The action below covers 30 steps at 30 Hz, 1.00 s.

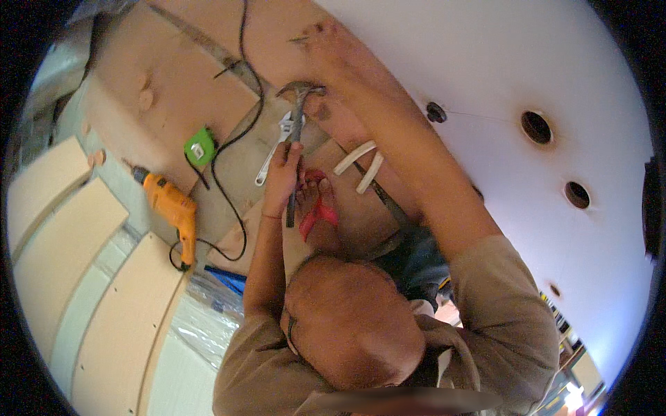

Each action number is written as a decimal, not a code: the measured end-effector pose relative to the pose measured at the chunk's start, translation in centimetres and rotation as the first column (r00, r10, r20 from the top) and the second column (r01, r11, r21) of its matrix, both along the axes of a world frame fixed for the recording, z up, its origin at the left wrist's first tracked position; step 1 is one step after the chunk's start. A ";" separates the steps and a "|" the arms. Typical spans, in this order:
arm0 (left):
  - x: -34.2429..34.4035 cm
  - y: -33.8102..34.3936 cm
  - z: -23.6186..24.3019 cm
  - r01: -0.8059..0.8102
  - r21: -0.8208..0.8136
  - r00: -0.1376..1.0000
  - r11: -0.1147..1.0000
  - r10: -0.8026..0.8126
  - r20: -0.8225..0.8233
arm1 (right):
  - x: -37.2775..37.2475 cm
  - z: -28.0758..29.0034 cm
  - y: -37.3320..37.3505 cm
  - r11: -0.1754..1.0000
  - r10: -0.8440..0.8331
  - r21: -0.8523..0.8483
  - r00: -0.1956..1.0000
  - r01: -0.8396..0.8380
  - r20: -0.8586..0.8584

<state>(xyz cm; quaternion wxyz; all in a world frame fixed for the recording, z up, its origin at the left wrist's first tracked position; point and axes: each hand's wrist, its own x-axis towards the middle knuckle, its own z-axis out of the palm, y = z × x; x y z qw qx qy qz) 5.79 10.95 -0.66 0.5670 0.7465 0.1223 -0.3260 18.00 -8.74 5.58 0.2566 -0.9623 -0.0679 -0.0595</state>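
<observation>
My left hand (283,173) is closed around the handle of a claw hammer (302,89), whose head points away from me. An adjustable wrench (267,166) lies beside and partly behind it. My right arm reaches far forward, and my right hand (320,45) is low at a brown board (270,21), its fingers closed on a thin nail-like piece (298,40). Below the hammer grip is a foot in a red sandal (322,211). Two pale curved strips (369,170) lie between the foot and my right forearm.
An orange corded drill (170,201), a green tape measure (200,145) and a black cord lie left. Curved pale panels (118,312) and plastic wrapping (201,326) fill the lower left. A large white panel with holes (576,125) stands right. A head and olive-sleeved shoulders occupy the bottom.
</observation>
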 end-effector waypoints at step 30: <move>2.9 -5.3 5.4 0.075 -0.102 0.997 0.992 -0.073 0.027 | -19.3 -6.9 -12.2 -0.732 -0.105 0.536 0.708 0.421 -0.699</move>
